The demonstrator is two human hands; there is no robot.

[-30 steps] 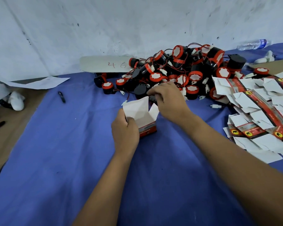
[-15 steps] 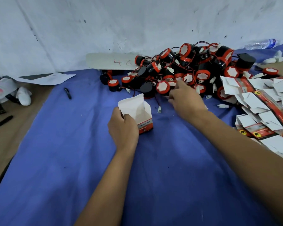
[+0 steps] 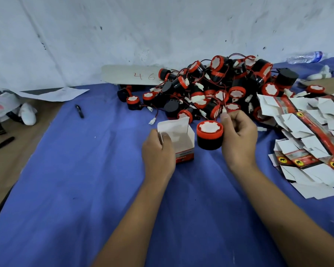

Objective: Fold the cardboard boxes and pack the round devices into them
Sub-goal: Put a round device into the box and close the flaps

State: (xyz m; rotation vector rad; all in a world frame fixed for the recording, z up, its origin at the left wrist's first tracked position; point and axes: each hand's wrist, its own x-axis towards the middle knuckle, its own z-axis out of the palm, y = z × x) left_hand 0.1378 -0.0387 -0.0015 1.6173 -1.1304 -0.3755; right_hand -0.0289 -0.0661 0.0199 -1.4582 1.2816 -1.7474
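On the blue cloth [image 3: 85,180], your left hand [image 3: 158,153] grips the open box [image 3: 181,139]; your right hand [image 3: 239,137] pinches a round device [image 3: 209,134] beside it.

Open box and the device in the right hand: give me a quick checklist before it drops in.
1. Open box top flap up, mouth clear: ok.
2. Left hand grips the box: ok.
3. Right hand holds the round device: ok.
4. Device over the mouth: not ok, it is beside the box, on its right.
5. Wire free of the pile: cannot tell.
6. Box bottom closed: cannot tell.
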